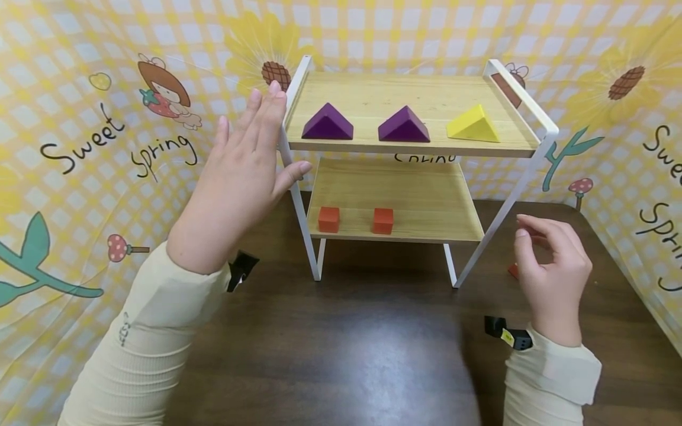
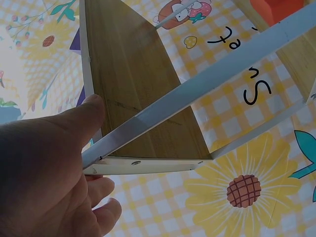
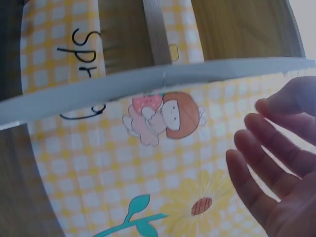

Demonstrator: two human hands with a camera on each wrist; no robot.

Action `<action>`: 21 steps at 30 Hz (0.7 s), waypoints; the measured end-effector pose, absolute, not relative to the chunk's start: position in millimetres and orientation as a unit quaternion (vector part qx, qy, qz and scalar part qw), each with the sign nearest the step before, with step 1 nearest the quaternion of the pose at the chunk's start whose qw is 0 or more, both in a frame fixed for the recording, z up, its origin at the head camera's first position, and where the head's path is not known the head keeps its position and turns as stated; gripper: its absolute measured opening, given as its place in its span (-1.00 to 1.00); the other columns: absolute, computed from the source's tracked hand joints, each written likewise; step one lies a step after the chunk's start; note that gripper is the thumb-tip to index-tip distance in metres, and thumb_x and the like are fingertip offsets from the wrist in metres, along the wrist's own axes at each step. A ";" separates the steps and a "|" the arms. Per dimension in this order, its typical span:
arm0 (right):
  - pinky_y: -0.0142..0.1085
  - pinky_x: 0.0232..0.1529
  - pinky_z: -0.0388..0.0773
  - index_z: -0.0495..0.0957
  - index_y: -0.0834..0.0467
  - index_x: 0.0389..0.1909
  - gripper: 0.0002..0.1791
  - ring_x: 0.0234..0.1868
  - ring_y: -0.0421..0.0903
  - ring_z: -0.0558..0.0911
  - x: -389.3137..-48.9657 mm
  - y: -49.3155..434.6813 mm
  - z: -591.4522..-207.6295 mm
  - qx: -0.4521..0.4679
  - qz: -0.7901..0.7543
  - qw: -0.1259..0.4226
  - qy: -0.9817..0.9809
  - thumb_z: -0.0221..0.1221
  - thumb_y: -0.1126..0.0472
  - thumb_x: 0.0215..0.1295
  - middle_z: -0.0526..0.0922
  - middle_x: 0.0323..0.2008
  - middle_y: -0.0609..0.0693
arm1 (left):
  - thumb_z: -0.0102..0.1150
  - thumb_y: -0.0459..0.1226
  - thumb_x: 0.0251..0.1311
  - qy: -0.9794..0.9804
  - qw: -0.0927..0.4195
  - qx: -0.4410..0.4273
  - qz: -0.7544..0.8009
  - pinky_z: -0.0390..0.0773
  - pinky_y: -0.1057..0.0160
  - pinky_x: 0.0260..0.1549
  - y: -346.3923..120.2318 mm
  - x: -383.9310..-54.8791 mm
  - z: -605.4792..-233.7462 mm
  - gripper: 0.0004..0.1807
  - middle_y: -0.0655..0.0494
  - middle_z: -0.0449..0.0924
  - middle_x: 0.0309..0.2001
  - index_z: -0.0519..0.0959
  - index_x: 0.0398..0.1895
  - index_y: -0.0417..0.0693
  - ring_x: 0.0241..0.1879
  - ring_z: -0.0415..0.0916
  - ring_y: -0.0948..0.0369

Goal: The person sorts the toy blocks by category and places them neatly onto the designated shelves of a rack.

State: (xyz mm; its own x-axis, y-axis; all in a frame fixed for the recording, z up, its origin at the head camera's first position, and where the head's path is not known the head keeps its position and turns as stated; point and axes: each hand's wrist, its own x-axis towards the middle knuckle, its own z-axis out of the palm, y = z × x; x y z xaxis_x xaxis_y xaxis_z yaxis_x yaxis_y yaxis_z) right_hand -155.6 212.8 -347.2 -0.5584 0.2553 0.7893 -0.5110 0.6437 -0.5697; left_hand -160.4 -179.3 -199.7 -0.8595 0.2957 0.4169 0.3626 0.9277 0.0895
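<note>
My left hand point(image 1: 240, 171) is beside the upper left corner of a two-tier wooden shelf point(image 1: 405, 97) with a white frame, fingers straight and thumb apart. In the left wrist view its thumb point(image 2: 91, 116) lies by the shelf's front edge; whether it presses there I cannot tell. To the right of the shelf, my right hand point(image 1: 556, 260) hangs in the air, fingers loosely bent and holding nothing. On the upper tier stand two purple triangular prisms point(image 1: 327, 122) and a yellow triangular prism point(image 1: 473, 124). Two red cubes point(image 1: 329, 219) sit on the lower tier point(image 1: 426, 201).
The shelf stands on a dark brown table point(image 1: 341, 343). A red piece point(image 1: 513, 270), mostly hidden behind my right hand, lies on the table. Checked yellow-and-white cloth point(image 1: 373, 35) encloses the back and sides. The slanted white right leg point(image 1: 495, 219) is near my right fingertips.
</note>
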 end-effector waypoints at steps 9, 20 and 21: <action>-0.67 -0.18 0.35 0.75 0.30 -0.12 -0.78 -0.27 -0.64 0.46 -159.0 232.8 -359.2 0.010 0.381 0.426 -0.821 0.19 0.35 0.31 0.67 -0.29 0.12 | 0.04 0.02 0.49 -0.960 0.206 -0.173 -0.083 -0.26 -0.25 0.49 -179.8 -160.7 -200.0 -0.08 0.00 -0.26 0.65 -0.24 0.64 -0.08 0.61 -0.30 0.05; -0.63 -0.14 0.28 0.71 0.31 -0.05 -0.74 -0.34 -0.75 0.42 -163.5 249.4 -374.3 -0.078 0.378 0.365 -0.847 0.17 0.29 0.35 0.62 -0.27 -0.05 | 0.03 0.02 0.50 -0.960 0.203 -0.172 -0.083 -0.27 -0.24 0.49 -179.3 -160.1 -199.4 -0.08 0.00 -0.26 0.65 -0.26 0.64 -0.08 0.61 -0.31 0.06; -0.60 -0.13 0.27 0.71 0.30 -0.04 -0.73 -0.35 -0.76 0.41 -164.4 250.8 -376.2 -0.090 0.380 0.357 -0.849 0.17 0.28 0.35 0.62 -0.26 -0.06 | 0.03 0.02 0.50 -0.960 0.204 -0.173 -0.083 -0.27 -0.24 0.49 -179.3 -160.2 -199.3 -0.08 -0.01 -0.26 0.65 -0.25 0.64 -0.08 0.61 -0.30 0.06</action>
